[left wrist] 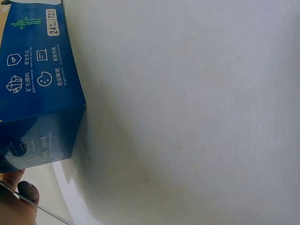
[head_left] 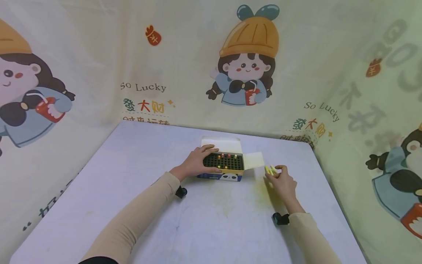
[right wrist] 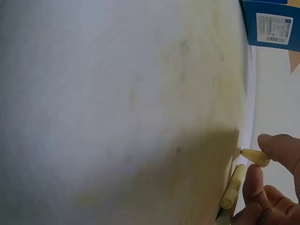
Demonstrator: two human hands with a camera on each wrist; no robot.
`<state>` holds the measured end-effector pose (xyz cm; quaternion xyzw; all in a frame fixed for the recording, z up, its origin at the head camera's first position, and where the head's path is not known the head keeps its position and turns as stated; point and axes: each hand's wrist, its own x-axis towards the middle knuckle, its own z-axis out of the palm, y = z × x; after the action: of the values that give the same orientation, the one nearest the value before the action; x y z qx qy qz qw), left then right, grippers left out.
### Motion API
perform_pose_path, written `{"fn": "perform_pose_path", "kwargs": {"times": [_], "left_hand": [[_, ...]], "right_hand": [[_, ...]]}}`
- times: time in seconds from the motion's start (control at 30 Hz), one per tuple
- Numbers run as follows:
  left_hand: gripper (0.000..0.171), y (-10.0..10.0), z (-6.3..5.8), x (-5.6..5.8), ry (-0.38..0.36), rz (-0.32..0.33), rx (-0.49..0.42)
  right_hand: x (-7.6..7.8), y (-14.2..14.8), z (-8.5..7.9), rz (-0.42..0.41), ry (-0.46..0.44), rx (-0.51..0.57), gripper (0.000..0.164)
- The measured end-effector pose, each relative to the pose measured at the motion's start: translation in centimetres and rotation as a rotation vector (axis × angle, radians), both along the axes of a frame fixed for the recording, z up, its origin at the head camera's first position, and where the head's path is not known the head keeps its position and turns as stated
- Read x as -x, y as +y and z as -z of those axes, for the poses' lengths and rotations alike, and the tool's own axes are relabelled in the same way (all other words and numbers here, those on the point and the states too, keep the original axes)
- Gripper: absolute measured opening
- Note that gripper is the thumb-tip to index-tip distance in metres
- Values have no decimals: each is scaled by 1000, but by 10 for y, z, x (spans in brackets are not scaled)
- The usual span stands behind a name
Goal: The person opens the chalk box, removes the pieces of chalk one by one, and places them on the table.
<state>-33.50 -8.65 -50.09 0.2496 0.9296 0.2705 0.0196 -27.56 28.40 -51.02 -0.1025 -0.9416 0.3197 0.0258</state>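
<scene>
A blue chalk box (head_left: 214, 176) with a panda on its front stands on the table, its top flaps raised. Inside it, a black holder (head_left: 230, 161) full of round holes carries several chalk sticks, red, orange and yellow. My left hand (head_left: 196, 161) grips the box's left end, thumb along the front edge and fingers at the back. To the right of the box, my right hand (head_left: 283, 183) pinches a yellow chalk stick (right wrist: 258, 158) between thumb and finger, close over the table. Another yellow chalk stick (right wrist: 231, 190) lies beside those fingertips.
A white side flap (head_left: 254, 160) sticks out from the box toward my right hand, and the back flap (head_left: 221, 143) stands up behind. Yellow dust smears the white table (head_left: 211, 227). A printed cloth (head_left: 188, 73) hangs behind the table and at its sides.
</scene>
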Motion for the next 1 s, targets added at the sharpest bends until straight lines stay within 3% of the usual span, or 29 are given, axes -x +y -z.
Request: {"fn": "perform_pose_path", "kwargs": {"times": [0.27,0.73,0.87,1.0], "left_hand": [[94,-1,0,0,-6,3,1],[95,0,0,1,-2,7,0],[95,0,-1,1,-4,6,-1],[95,-1,-1,0,-4,9,2]], "right_hand": [[0,5,-1,26,-32,-131,63],[2,8,-3,23,-77,-167,65],[3,4,-7,16,-40,-154,62],[6,-7,-22,6,81,-113,56]]}}
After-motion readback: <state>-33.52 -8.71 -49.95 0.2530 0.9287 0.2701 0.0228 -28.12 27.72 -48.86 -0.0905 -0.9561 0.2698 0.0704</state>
